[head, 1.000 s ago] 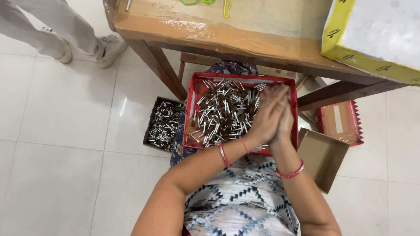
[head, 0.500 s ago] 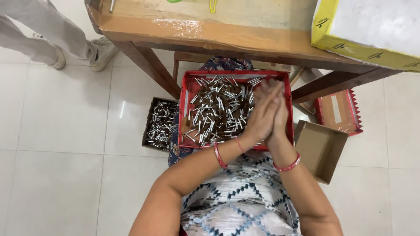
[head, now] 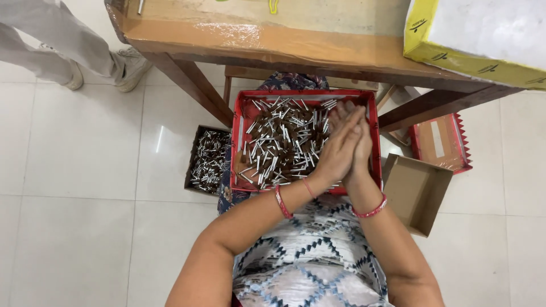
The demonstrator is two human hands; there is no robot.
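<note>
A red tray [head: 243,113] rests on my lap, filled with several small silver and brown sticks [head: 278,148]. My left hand [head: 334,152] and my right hand [head: 364,146] are pressed flat together, palm to palm, over the tray's right side with the fingers pointing away from me. Anything between the palms is hidden. Each wrist carries a red bangle.
A wooden table [head: 273,40] stands just beyond the tray, with a yellow box [head: 472,57] on its right end. On the floor are a dark box of sticks [head: 207,159] at left, an open brown carton [head: 415,190] and a red lid [head: 441,142] at right. Another person's legs [head: 68,51] stand at top left.
My hands stay pressed together over the tray, with the palms shifting only slightly against each other. The view has tilted a little.
</note>
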